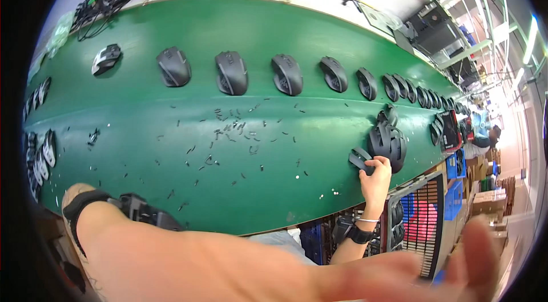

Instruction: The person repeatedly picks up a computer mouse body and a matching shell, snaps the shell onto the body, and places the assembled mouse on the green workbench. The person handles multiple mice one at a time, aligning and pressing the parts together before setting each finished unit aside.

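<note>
My right hand (375, 179), with a dark watch and a bracelet at the wrist, pinches a black computer mouse shell piece (360, 158) at the near right of the green table. Right beside it lies a heap of black mouse shells (389, 141). Close to the camera, my left forearm stretches from the lower left across the bottom of the picture. At its end my left hand (422, 270) is blurred, its fingers apart and nothing seen in them. It hangs off the table, beyond the near edge.
Black mice (231, 73) stand in a row along the green table (171, 22), with a white-and-black mouse (107, 59) at the left end. Small black pieces (231, 128) litter the middle. White-and-black shells (45, 153) line the left edge. A black crate (425, 216) stands below right.
</note>
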Action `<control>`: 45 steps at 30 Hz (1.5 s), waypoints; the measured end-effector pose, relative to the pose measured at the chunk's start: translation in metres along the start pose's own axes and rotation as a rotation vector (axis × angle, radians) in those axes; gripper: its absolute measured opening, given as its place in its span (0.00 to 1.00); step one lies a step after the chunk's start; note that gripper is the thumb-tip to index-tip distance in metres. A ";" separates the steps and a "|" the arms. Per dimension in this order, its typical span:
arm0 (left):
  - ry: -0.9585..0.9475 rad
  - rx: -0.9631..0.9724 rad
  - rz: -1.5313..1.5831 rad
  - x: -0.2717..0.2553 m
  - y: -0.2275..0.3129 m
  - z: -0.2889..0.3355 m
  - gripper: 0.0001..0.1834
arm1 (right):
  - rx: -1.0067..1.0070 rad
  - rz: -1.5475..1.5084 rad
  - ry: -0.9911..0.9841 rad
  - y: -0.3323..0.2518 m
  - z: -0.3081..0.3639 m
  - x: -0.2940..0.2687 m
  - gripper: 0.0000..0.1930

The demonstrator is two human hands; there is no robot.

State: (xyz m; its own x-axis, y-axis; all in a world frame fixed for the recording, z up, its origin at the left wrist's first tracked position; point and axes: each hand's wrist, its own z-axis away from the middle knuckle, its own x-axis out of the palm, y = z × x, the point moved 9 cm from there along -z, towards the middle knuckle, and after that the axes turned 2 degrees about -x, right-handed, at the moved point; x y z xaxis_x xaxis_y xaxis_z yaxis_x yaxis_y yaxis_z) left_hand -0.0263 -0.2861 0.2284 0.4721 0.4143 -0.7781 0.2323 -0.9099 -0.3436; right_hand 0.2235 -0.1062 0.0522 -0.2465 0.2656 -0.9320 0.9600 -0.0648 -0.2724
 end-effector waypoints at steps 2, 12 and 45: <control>-0.008 -0.022 -0.032 -0.002 -0.003 0.005 0.16 | -0.036 0.013 0.005 -0.009 -0.008 -0.001 0.12; 0.023 0.013 -0.030 0.001 -0.006 -0.007 0.17 | -0.030 -0.004 -0.010 -0.011 -0.006 -0.003 0.11; 0.021 -0.017 -0.029 0.010 -0.012 0.009 0.20 | -0.113 -0.153 -0.149 -0.049 -0.002 0.010 0.15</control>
State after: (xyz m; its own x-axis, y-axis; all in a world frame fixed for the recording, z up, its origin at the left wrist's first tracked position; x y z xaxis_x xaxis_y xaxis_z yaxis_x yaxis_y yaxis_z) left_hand -0.0325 -0.2710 0.2204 0.4826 0.4412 -0.7566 0.2604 -0.8971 -0.3570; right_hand 0.1747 -0.0983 0.0570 -0.3990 0.1184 -0.9093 0.9167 0.0759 -0.3924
